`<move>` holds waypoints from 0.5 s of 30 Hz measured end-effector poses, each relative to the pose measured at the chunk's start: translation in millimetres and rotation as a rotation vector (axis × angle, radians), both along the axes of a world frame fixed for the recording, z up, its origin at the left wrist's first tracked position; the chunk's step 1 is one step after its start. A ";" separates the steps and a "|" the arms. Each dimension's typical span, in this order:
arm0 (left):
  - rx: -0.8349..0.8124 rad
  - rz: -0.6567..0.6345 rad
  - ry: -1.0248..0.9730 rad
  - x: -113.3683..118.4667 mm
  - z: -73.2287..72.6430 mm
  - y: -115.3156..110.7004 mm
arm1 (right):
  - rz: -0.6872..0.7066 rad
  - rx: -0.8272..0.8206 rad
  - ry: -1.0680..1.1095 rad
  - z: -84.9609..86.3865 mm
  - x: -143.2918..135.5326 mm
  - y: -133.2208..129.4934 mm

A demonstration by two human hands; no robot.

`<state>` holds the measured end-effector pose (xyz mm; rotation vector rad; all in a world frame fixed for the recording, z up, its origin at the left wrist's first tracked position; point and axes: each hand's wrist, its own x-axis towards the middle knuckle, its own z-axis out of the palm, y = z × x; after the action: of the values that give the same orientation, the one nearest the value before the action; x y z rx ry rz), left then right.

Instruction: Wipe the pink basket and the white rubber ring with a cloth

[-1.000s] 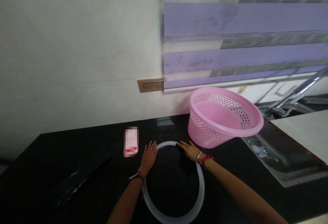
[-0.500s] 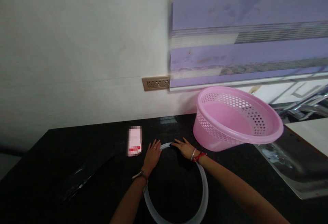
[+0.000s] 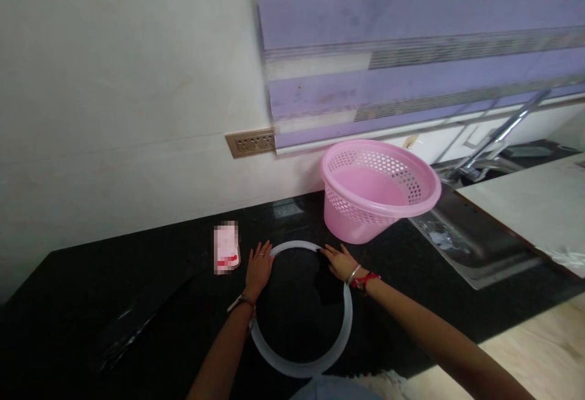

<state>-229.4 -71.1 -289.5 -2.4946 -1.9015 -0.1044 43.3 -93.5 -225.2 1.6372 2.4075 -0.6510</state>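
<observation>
A whitish ring-shaped band (image 3: pixel 296 368) lies on the black countertop (image 3: pixel 183 314), forming a large loop. My left hand (image 3: pixel 259 269) rests on the loop's upper left part, palm down with its fingers spread. On the upper right part of the loop lies my right hand (image 3: pixel 339 263), its fingers also apart. A pink patterned object (image 3: pixel 226 246), partly pixelated, lies left of my left hand. Beyond my right hand stands a pink perforated basket (image 3: pixel 356 223).
A metal sink (image 3: pixel 479 253) with a tap (image 3: pixel 498 135) is at the right, beside a pale board (image 3: pixel 539 205). Dark, shiny plastic (image 3: pixel 137 327) lies at the left. A socket panel (image 3: pixel 250 142) is on the wall beside a purple striped blind (image 3: pixel 388 16).
The view has shifted rightward and down, showing more of the sink and the near counter edge. My hands are farther apart along the ring, and more of its top shows between them.
</observation>
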 end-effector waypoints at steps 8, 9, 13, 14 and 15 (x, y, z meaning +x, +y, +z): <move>-0.004 0.038 0.029 2.3 -1.7 -5.2 | -0.220 0.074 -0.053 -4.9 4.3 -69.5; -0.006 0.041 0.031 2.4 -1.9 -5.8 | -0.236 0.077 -0.055 -5.0 3.7 -75.9; 0.000 0.045 0.039 2.4 -3.1 -8.6 | -0.297 0.087 -0.058 -3.9 -0.1 -94.4; 0.003 0.045 0.040 2.4 -3.5 -9.2 | -0.305 0.086 -0.061 -3.6 -1.0 -96.9; 0.008 0.045 0.040 2.4 -4.0 -9.6 | -0.310 0.082 -0.066 -3.3 -1.8 -98.2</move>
<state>-226.9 -80.8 -293.5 -2.4281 -1.9361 -0.0607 41.5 -191.7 -228.5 2.0548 2.1815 -0.5358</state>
